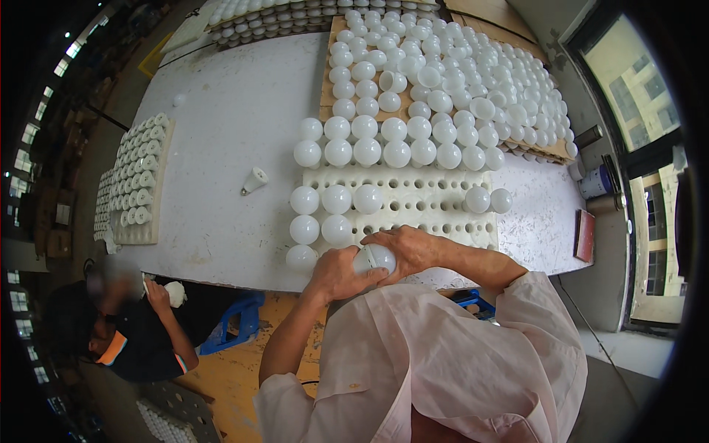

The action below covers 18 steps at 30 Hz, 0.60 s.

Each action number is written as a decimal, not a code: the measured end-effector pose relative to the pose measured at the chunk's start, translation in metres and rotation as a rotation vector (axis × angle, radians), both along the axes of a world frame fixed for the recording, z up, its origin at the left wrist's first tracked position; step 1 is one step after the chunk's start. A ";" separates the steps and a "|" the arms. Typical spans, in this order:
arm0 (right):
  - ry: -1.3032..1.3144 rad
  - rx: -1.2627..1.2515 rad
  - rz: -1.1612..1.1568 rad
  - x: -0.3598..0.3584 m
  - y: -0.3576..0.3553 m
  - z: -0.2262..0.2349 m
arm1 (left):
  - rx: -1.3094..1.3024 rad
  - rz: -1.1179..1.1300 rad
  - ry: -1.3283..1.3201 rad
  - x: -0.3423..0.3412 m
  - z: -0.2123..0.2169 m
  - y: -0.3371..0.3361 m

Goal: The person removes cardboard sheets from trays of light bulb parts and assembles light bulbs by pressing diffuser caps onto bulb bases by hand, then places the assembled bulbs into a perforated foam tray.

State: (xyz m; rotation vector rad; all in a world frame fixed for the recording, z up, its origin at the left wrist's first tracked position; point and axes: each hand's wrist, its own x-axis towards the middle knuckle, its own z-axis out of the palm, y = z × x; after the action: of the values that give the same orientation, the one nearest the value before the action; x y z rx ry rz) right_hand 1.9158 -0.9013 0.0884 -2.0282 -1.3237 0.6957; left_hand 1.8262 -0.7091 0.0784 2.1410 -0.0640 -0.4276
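Close to my chest, at the table's near edge, both my hands are closed around one white light bulb. My left hand wraps its left side, thumb laid across the front. From the right, my right hand grips the round cover, fingers curled over its top. Just beyond lies a white foam tray with rows of round holes. White bulb covers fill its far rows and left columns. Two more covers sit at its right end.
Loose white globe covers crowd brown cardboard at the far right. A single bulb lies on the white table. Trays of white bulb bases stand at the left edge. A co-worker sits at lower left, holding something white.
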 end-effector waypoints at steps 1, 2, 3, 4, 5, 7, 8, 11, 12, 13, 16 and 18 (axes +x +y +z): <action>0.001 0.001 0.001 -0.002 0.000 -0.002 | 0.015 0.018 -0.063 0.000 -0.002 -0.001; 0.003 0.017 -0.009 -0.003 0.001 -0.004 | 0.016 0.019 -0.061 -0.001 -0.003 0.000; 0.004 0.032 -0.024 -0.004 0.000 -0.005 | 0.002 0.022 -0.048 -0.001 -0.003 0.000; 0.004 0.034 -0.028 -0.006 0.000 -0.007 | -0.012 0.024 -0.035 -0.001 -0.003 0.000; 0.010 0.040 -0.046 -0.008 0.001 -0.009 | -0.011 0.020 -0.034 -0.001 -0.003 -0.001; 0.016 0.048 -0.068 -0.012 0.002 -0.011 | -0.005 0.032 -0.042 -0.001 -0.001 -0.002; 0.068 0.082 -0.098 -0.015 0.003 -0.013 | -0.004 0.030 -0.041 0.000 0.001 -0.003; 0.042 0.386 -0.146 -0.026 0.009 -0.027 | -0.079 0.054 -0.069 0.001 0.004 -0.006; -0.037 0.654 -0.162 -0.028 0.012 -0.029 | -0.074 0.036 -0.032 0.000 0.001 -0.005; -0.035 0.653 -0.161 -0.030 0.012 -0.030 | -0.070 0.019 0.005 0.000 0.000 -0.005; -0.016 0.754 -0.128 -0.035 0.009 -0.034 | -0.049 -0.053 0.103 0.003 0.011 -0.007; 0.023 0.738 -0.092 -0.036 0.007 -0.039 | -0.092 -0.010 0.085 0.001 0.016 -0.009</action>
State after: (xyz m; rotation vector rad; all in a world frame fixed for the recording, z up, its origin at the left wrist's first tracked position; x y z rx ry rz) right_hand 1.8799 -0.8943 0.0494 -1.4576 -1.2224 0.1396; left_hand 1.8276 -0.7183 0.0940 2.0307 -0.0446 -0.5117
